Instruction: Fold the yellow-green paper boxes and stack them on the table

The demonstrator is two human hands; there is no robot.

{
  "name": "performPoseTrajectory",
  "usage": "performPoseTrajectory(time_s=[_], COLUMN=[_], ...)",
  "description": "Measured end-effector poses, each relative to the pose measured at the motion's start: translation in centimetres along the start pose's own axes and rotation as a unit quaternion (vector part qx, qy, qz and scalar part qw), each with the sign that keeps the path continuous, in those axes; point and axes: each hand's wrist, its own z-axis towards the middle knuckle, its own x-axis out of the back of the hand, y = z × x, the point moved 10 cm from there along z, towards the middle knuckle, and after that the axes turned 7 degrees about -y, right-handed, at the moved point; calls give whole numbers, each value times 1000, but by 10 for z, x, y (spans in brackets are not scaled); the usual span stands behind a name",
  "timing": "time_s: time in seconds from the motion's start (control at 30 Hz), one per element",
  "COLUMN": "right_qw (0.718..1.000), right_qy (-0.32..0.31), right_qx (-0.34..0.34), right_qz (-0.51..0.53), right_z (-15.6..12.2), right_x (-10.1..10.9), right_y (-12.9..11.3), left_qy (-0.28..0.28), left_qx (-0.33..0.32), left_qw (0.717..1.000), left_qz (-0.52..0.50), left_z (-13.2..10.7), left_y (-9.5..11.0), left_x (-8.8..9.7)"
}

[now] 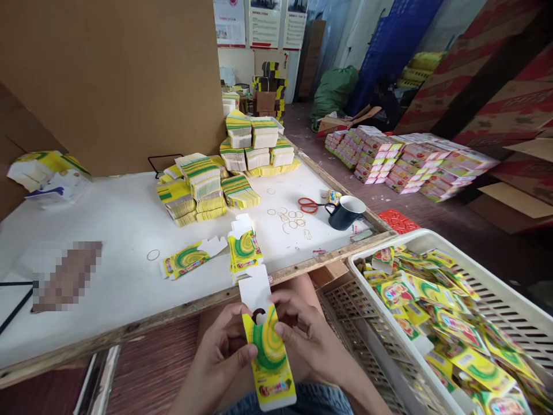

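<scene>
Currently 1 yellow carton (273,354) in a 2-handed grip: left hand (228,340) pinches its left edge, right hand (309,331) its right edge. It's held above the lap (322,397), near the table (116,210). Crate (496,288) at right; mug (345,213) near scissors (308,206).

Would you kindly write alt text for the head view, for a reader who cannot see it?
A person's left hand and right hand hold a yellow-green carton, its white flap open, near a white table. On it are carton stacks, red-handled scissors and a dark mug; a pale basket of cartons stands at right.
</scene>
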Motion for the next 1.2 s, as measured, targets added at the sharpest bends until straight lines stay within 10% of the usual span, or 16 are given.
performPoseTrajectory(time_s=[0.43, 0.63, 0.83, 1.2], right_qw=[987, 999, 960, 962], right_qy=[147, 21, 75, 76], right_qx=[65, -20, -51, -67], right_qz=[-15, -40, -264, -252], right_z=[-5, 3, 8, 6], right_x=[36, 19, 23, 20], right_y=[-5, 9, 9, 17], left_qy=[32, 58, 47, 46], left_qx=[12, 5, 4, 33], left_qw=[996, 967, 971, 981], left_qz=[87, 248, 234, 184], left_z=[6, 7, 8, 11], left_y=[-16, -12, -10, -17], left_x=[6, 10, 4, 5])
